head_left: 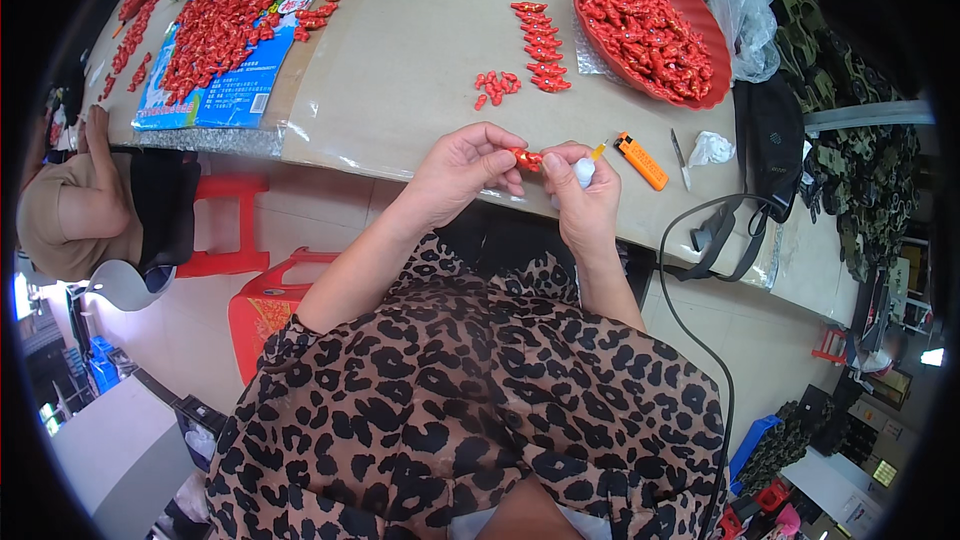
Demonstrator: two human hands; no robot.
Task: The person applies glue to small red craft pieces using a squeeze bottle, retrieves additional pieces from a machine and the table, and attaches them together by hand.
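Note:
Between my two hands, just past the table's near edge, is a small glossy red piece with gold specks (527, 159). My left hand (462, 168) pinches its left end between thumb and fingers. The thumb and forefinger of my right hand (592, 202) press on its right end. Tucked in that right hand is a small white bottle (584, 173) with a yellow nozzle pointing up and away. Beyond my hands lies a loose cluster of small red parts (497, 87). A column of longer red pieces (542, 48) runs beside it.
A red scalloped bowl (722, 52) heaped with red pieces stands at far right. Nearer are an orange lighter (641, 161), a thin blade tool (681, 159), crumpled tissue (712, 148) and a black bag (770, 155). More red pieces cover a blue sheet (235, 105). Another person (85, 190) sits left.

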